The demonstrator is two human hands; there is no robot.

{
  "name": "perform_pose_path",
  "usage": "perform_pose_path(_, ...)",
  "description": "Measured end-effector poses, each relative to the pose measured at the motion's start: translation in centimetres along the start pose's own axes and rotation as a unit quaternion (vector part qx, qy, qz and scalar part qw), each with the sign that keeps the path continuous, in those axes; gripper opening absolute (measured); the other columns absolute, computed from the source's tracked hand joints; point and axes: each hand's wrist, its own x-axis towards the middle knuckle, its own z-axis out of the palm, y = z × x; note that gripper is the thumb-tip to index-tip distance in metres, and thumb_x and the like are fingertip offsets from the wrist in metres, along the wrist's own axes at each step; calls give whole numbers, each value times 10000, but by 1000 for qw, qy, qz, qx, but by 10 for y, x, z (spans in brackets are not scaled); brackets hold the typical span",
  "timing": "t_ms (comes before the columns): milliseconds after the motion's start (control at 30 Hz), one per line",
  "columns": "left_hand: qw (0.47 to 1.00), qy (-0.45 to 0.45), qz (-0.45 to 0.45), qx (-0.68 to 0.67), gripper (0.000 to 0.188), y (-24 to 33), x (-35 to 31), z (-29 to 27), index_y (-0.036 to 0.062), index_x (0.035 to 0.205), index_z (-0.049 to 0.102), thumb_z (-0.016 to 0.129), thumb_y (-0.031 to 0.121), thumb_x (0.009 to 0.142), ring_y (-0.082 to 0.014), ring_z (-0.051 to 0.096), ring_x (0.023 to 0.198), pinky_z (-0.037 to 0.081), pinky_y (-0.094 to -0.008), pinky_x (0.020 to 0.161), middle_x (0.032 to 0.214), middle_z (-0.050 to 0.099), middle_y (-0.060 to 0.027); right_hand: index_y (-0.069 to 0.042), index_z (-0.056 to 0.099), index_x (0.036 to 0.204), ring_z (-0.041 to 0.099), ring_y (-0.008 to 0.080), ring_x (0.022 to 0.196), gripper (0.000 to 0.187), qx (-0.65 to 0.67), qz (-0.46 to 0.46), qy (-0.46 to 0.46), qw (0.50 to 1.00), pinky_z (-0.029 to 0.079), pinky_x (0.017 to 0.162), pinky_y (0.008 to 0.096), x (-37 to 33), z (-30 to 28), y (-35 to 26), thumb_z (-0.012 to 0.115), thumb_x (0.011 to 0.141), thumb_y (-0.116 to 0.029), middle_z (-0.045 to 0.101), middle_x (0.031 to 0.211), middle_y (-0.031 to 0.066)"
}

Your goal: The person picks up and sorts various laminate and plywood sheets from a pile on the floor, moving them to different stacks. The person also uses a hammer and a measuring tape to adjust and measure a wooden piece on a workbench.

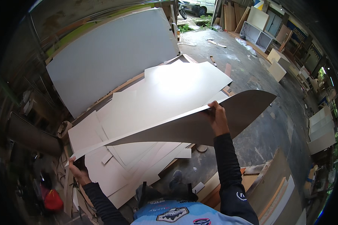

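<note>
Thin sheet (248,112), pale edge, brown-grey face turned to the wearer, held aloft over the pile of white sheets (129,108); runs from the pile's left edge slantwise to beyond its right edge, free end curling out above the floor (251,77). Left hand (79,171) pinches the left end near its corner; fingertips partly in shade. Right hand (218,120) closed over the upper long edge, fingers hooked on top, well apart from the left. Handling, my judgement: light for its area, springy rather than stiff, bows and twists between grips; smooth face probably slides easily; corners likeliest to chip or crease. Best hold: long edge, hands wide, right one farther toward the curling end if reach allows. Big grey-white panel (116,56) leans beyond the pile's far edge.
</note>
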Motion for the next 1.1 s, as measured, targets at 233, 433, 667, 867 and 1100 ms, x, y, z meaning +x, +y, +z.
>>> perform_pose_path(233, 991, -83, 4, -104, 361, -61, 54, 52, -73, 1112, 502, 546, 87, 791, -298, 586, 1001, 464, -372, 949, 1081, 588, -169, 36, 530, 794, 584, 290, 873, 136, 65, -8, -76, 995, 567, 770, 460, 137, 6, 7, 548, 787, -98, 538, 882, 155)
perform_pose_path(433, 988, -74, -3, -138, 369, -129, 61, 44, -69, 1164, 483, 546, 45, 819, -301, 553, 1080, 427, -384, 1005, 1155, 565, -173, 13, 532, 819, 568, 265, 870, 119, 93, 20, -124, 988, 493, 822, 420, 212, -17, 52, 542, 747, -82, 551, 862, 122)
perform_pose_path(667, 986, 124, -107, -27, 163, -249, 50, -50, -32, 968, 552, 580, -29, 808, -269, 615, 919, 533, -365, 832, 986, 602, -131, 54, 487, 940, 579, 254, 795, 133, 90, 64, 138, 984, 532, 737, 410, 227, -123, 214, 525, 826, -3, 540, 913, 133)
perform_pose_path(867, 945, 257, -201, 28, 190, -391, 54, -106, -46, 1039, 512, 577, 30, 877, -278, 566, 1026, 484, -402, 937, 1075, 564, -144, 44, 479, 1096, 624, 314, 933, 237, -71, 250, 186, 947, 560, 745, 402, 149, -241, 335, 475, 912, -105, 542, 1069, 142)
perform_pose_path(1100, 903, 298, -300, -76, 314, -542, 55, -129, -83, 1210, 402, 484, 42, 934, -325, 492, 1170, 391, -481, 1049, 1165, 521, -183, 38, 589, 1102, 666, 180, 735, 304, -379, 461, 28, 802, 518, 581, 287, -115, -331, 403, 570, 839, -114, 671, 922, 113)
